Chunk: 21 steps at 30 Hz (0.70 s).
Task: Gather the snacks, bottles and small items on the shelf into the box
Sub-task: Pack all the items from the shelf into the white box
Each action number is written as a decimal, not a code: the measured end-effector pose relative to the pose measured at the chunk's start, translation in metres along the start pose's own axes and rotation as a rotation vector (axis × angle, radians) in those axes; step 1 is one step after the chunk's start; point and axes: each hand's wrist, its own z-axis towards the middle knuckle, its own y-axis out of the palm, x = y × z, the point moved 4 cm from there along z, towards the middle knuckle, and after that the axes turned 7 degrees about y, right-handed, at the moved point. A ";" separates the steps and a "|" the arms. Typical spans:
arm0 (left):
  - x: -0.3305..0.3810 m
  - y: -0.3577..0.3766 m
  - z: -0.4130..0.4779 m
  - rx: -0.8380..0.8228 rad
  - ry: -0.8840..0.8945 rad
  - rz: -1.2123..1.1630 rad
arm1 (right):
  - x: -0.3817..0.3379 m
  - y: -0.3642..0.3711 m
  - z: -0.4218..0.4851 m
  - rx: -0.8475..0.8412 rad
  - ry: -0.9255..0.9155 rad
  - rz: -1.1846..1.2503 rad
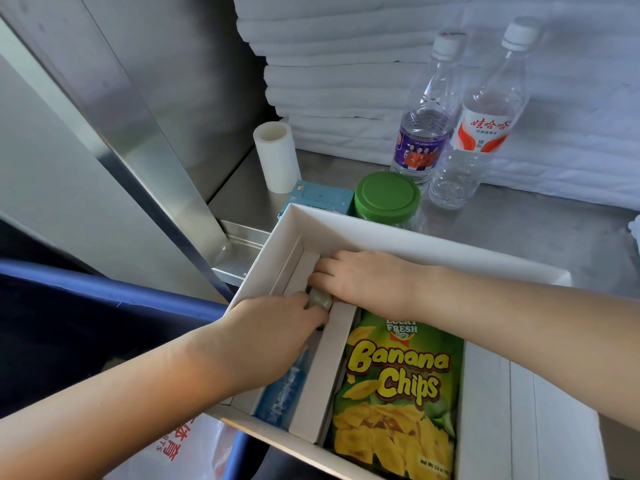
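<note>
The light was bright and soft, with only pale shadows. The white box (pixel 408 242) glowed almost too bright. A shiny streak of glare ran down the metal post (pixel 145 147). Low on the left it was dark. Straight lines bent near the edges. The top of the red-label bottle (pixel 485 133) looked blurry.

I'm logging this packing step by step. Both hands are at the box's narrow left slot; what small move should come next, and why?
Probably: let the left hand release the small greenish item into the narrow compartment. It sits low there beyond the blue packet, while the green-lidded jar and two bottles wait on the shelf.
</note>
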 end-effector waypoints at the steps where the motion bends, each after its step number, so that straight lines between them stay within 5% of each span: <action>1: -0.001 -0.002 0.000 0.022 0.000 -0.001 | 0.000 0.000 0.000 0.001 0.001 0.003; 13: 0.001 0.005 0.003 -0.239 0.058 0.131 | 0.002 0.000 0.000 -0.019 0.020 0.026; 21: 0.002 -0.003 0.001 -0.130 0.003 0.025 | 0.004 0.001 0.000 -0.012 -0.015 0.122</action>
